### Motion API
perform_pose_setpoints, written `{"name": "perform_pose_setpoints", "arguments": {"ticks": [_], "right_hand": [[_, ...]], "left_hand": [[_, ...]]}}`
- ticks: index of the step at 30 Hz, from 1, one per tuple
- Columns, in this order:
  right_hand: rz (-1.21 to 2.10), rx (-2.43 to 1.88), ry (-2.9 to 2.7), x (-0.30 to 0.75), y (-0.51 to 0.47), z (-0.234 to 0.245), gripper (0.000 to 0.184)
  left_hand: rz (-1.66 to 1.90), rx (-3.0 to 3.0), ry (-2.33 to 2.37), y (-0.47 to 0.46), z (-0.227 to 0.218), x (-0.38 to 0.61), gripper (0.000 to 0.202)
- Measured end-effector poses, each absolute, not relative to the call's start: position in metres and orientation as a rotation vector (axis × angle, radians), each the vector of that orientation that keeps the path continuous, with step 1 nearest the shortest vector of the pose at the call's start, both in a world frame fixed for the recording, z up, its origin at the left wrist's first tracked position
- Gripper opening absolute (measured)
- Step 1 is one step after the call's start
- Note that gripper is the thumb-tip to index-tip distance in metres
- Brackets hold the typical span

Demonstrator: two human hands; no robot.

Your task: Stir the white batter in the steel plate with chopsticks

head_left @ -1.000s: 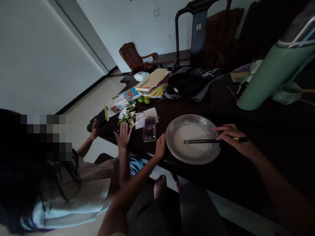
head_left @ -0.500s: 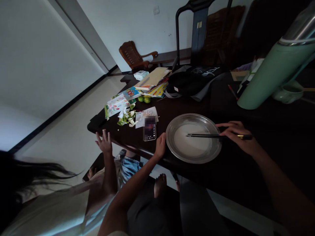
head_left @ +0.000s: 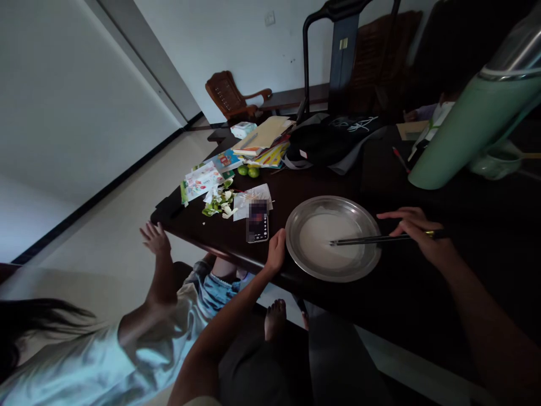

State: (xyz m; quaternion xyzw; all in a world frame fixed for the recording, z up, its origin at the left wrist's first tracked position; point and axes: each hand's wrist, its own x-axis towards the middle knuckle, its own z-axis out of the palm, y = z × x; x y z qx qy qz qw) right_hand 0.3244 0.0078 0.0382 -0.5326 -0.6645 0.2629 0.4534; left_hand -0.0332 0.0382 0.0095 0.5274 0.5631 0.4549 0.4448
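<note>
- Chopsticks point(head_left: 372, 240): dark pair with a gold-coloured butt end, pinched between thumb and fingers of the right hand point(head_left: 416, 231). The tips lie over the pale film inside the metal plate point(head_left: 333, 277); the shafts cross its right rim.
- Plate sits close to the near edge of the counter point(head_left: 422, 304), about midway along it.
- Left hand point(head_left: 275, 251): fingers loosely extended, holding nothing, resting on the near edge just beside the plate's left rim.
- Handling, as judged: the sticks look light, stiff and smooth, likely to slide against each other. Hold is best taken toward the butt third, where the hand now grips. The plate looks thin and liable to skate on the polished top, so bracing it at the rim makes sense.
- Phone point(head_left: 257, 221) lies left of the plate. Peel scraps point(head_left: 220, 203), limes point(head_left: 248, 171) and books point(head_left: 264, 138) run toward the far-left corner; a green flask point(head_left: 473, 124) stands at the far right.
- Change from half a second earlier: the stick tips have drawn back rightward and nearer, and the right hand with them. The left hand has not shifted.
- Another person's hand point(head_left: 155, 239), a second ago flat on the counter by the scraps, is now lifted off the near-left corner.
</note>
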Motion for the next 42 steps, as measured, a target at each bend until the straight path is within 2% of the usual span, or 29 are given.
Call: {"name": "perform_pose_setpoints", "arguments": {"ticks": [6,12,17,23,28,34,39,42], "right_hand": [[0.664,-1.303,-1.767,0.317,0.008,0.035,0.041],[0.656,-1.309,-1.686,0.326,0.007,0.036,0.051],[0.633,-1.306,-1.795,0.319,0.008,0.032,0.037],[0.656,-1.307,-1.682,0.324,0.006,0.035,0.048],[0.685,-1.298,-1.775,0.32,0.008,0.033,0.042],[0.629,-1.319,-1.654,0.325,0.008,0.034,0.055],[0.62,-1.321,-1.793,0.322,0.01,0.03,0.042],[0.574,-1.359,-1.686,0.326,0.009,0.033,0.044]], "left_hand": [[1.127,1.306,1.412,0.038,0.011,-0.033,0.057],[1.133,1.293,1.409,0.038,0.009,-0.032,0.056],[1.134,1.274,1.415,0.039,0.009,-0.032,0.059],[1.128,1.308,1.373,0.037,0.007,-0.034,0.06],[1.126,1.297,1.389,0.038,0.007,-0.033,0.061],[1.141,1.313,1.372,0.039,0.007,-0.033,0.06],[1.138,1.287,1.386,0.04,0.007,-0.033,0.058],[1.137,1.279,1.379,0.039,0.007,-0.033,0.058]]}}
